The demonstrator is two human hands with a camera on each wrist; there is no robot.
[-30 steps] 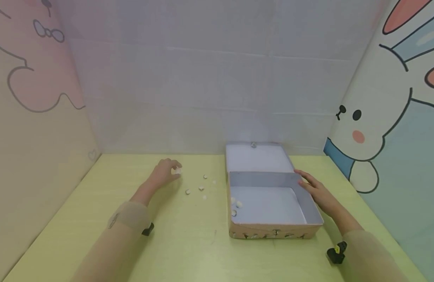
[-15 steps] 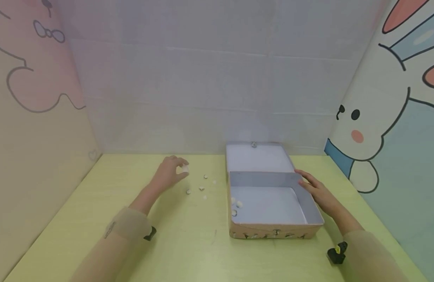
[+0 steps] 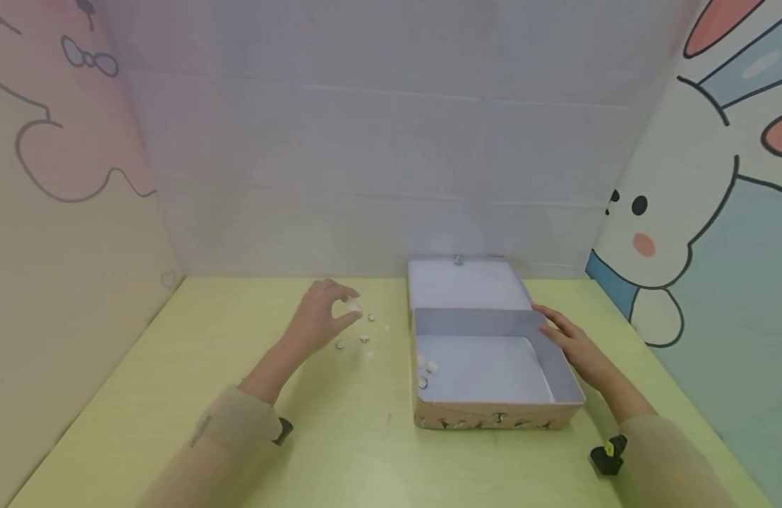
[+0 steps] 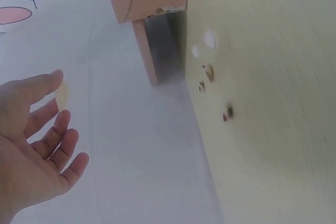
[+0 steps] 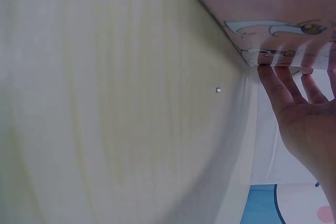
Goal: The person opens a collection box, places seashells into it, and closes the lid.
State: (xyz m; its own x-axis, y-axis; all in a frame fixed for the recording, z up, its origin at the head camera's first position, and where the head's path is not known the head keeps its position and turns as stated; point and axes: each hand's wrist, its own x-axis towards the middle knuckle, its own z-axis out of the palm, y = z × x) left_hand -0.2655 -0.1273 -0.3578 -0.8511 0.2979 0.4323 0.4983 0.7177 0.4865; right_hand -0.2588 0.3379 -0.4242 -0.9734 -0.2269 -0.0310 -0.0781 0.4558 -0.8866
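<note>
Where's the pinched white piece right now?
In the head view, the white piece is just left of centre, between thumb and fingers of the left hand, to the left of the open box.

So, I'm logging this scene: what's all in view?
Flat table: one, yellow, below centre
Hinged rectangular box: one, orange-pink, on table, lid open
Small plain pieces: five, white; two in box, two on table, one in left hand
Dark-edged bits: four, white and dark; one in box, three on table
Tiny speck: one, white, table right of box
Creased sheet: one, greyish, behind table
Cartoon walls: two, pink-cream left, white-blue right
Wrist devices: two, black, one per arm
Sleeves: two, beige, forearms
Left hand: one, left of box
Right hand: one, at box's right edge
</note>
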